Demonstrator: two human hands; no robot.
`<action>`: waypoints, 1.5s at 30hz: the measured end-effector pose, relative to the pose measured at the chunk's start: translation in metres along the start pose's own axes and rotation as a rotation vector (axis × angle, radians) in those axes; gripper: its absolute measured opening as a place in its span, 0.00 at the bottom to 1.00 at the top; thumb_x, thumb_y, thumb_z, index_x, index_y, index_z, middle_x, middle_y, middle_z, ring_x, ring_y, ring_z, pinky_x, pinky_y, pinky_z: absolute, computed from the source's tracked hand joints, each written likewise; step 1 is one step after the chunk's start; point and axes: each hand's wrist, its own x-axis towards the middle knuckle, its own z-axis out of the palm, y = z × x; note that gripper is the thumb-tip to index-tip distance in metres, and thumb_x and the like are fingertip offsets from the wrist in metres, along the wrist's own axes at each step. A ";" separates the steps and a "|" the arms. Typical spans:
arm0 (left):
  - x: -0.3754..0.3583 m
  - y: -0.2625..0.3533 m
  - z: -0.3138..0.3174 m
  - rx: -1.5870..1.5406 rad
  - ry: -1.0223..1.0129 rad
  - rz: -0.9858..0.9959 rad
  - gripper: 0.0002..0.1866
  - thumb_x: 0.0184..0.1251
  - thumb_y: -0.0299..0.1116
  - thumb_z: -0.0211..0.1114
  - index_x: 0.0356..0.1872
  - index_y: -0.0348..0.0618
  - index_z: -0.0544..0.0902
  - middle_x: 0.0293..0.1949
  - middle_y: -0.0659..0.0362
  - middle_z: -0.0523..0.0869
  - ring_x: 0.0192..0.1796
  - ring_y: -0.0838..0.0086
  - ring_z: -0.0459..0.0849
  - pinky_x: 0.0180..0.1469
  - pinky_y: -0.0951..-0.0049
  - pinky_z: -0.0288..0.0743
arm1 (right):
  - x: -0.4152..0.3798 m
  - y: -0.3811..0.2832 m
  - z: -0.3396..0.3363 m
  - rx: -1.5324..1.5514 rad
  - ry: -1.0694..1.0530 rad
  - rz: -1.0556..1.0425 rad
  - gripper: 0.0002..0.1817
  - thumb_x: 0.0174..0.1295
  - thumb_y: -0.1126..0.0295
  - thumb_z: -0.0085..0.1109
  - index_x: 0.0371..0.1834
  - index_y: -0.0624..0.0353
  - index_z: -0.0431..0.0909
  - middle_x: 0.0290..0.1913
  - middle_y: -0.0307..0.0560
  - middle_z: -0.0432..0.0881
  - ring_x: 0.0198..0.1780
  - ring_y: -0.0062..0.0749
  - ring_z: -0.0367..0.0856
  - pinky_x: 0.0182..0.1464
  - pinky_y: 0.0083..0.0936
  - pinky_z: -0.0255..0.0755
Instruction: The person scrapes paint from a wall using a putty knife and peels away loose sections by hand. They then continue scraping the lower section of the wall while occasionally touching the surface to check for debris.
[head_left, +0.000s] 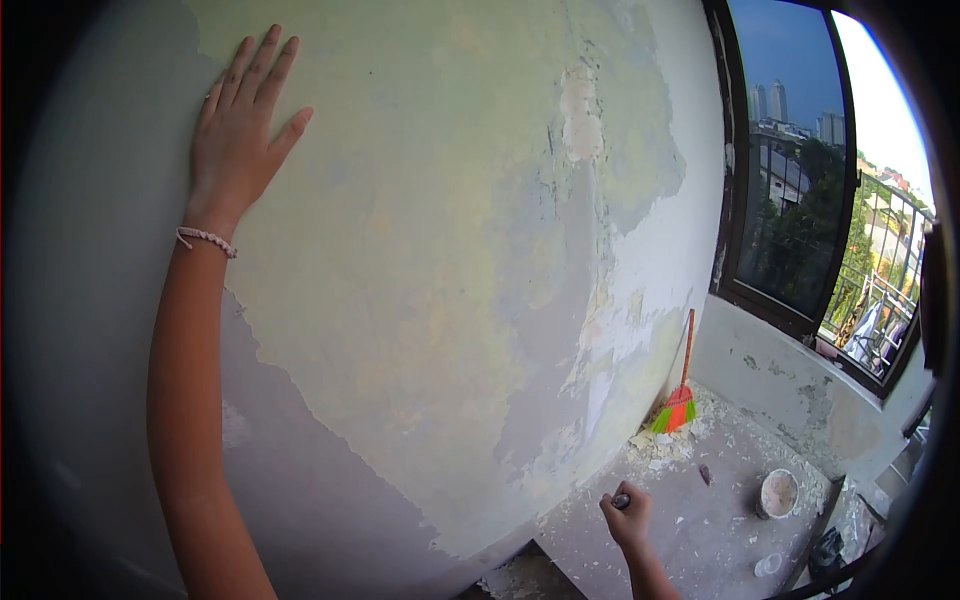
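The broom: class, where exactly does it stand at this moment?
In the head view, the broom stands right of centre, bristles down, close to the patchy wall, among pale flakes and beyond the right hand.

Left hand (238, 150) on wall (400, 300); broom (677, 406) left of bucket (764, 506); window (795, 190) far right.

Tool (621, 501) in right hand (631, 518) — mostly hidden by fingers (637, 494), kind unclear, left arm (188, 400) cut off below

No readable text or numbers anywhere.
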 end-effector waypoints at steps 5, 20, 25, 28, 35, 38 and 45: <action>0.034 -0.034 -0.004 0.090 -0.032 -0.015 0.34 0.80 0.49 0.51 0.82 0.62 0.55 0.83 0.70 0.54 0.83 0.70 0.52 0.79 0.58 0.55 | 0.017 -0.029 -0.022 0.023 -0.038 0.022 0.15 0.52 0.75 0.67 0.17 0.63 0.68 0.11 0.43 0.65 0.17 0.18 0.64 0.22 0.26 0.61; -0.089 0.007 -0.058 -0.108 -0.242 -0.353 0.35 0.80 0.44 0.48 0.82 0.42 0.51 0.84 0.54 0.50 0.84 0.60 0.49 0.82 0.57 0.47 | -0.020 -0.006 -0.026 0.254 -0.176 0.122 0.16 0.53 0.82 0.61 0.17 0.57 0.63 0.12 0.34 0.66 0.11 0.17 0.68 0.14 0.21 0.59; -0.154 0.055 -0.079 -0.090 -0.378 -0.503 0.38 0.79 0.44 0.49 0.81 0.34 0.51 0.83 0.48 0.49 0.84 0.55 0.48 0.82 0.56 0.44 | -0.015 -0.053 -0.014 0.345 -0.242 0.231 0.17 0.54 0.82 0.62 0.18 0.56 0.62 0.12 0.34 0.66 0.11 0.18 0.68 0.12 0.21 0.60; -0.203 0.096 -0.083 -0.131 -0.480 -0.503 0.37 0.79 0.47 0.47 0.81 0.34 0.52 0.83 0.47 0.50 0.84 0.55 0.48 0.83 0.57 0.43 | -0.011 -0.071 -0.005 0.273 -0.290 0.125 0.17 0.55 0.82 0.62 0.19 0.56 0.63 0.12 0.34 0.67 0.11 0.18 0.68 0.12 0.20 0.61; -0.322 0.161 -0.101 -0.136 -0.546 -0.074 0.37 0.80 0.54 0.45 0.82 0.43 0.55 0.83 0.58 0.54 0.84 0.63 0.52 0.83 0.61 0.40 | -0.011 -0.087 -0.006 0.247 -0.380 0.153 0.16 0.54 0.78 0.65 0.18 0.60 0.65 0.12 0.35 0.68 0.14 0.17 0.69 0.16 0.22 0.61; -0.249 0.123 -0.091 -0.105 -0.545 -0.251 0.37 0.81 0.54 0.42 0.83 0.46 0.52 0.84 0.61 0.51 0.84 0.65 0.50 0.84 0.62 0.39 | -0.009 -0.083 -0.016 0.216 -0.325 0.139 0.16 0.54 0.79 0.65 0.18 0.60 0.65 0.12 0.35 0.68 0.13 0.17 0.69 0.16 0.23 0.61; -0.052 -0.002 -0.051 -0.092 -0.236 -0.311 0.38 0.81 0.48 0.47 0.82 0.37 0.49 0.84 0.51 0.47 0.85 0.60 0.46 0.84 0.60 0.44 | -0.004 -0.061 -0.030 0.244 -0.190 0.163 0.16 0.52 0.82 0.62 0.17 0.57 0.63 0.11 0.36 0.67 0.11 0.19 0.69 0.12 0.22 0.61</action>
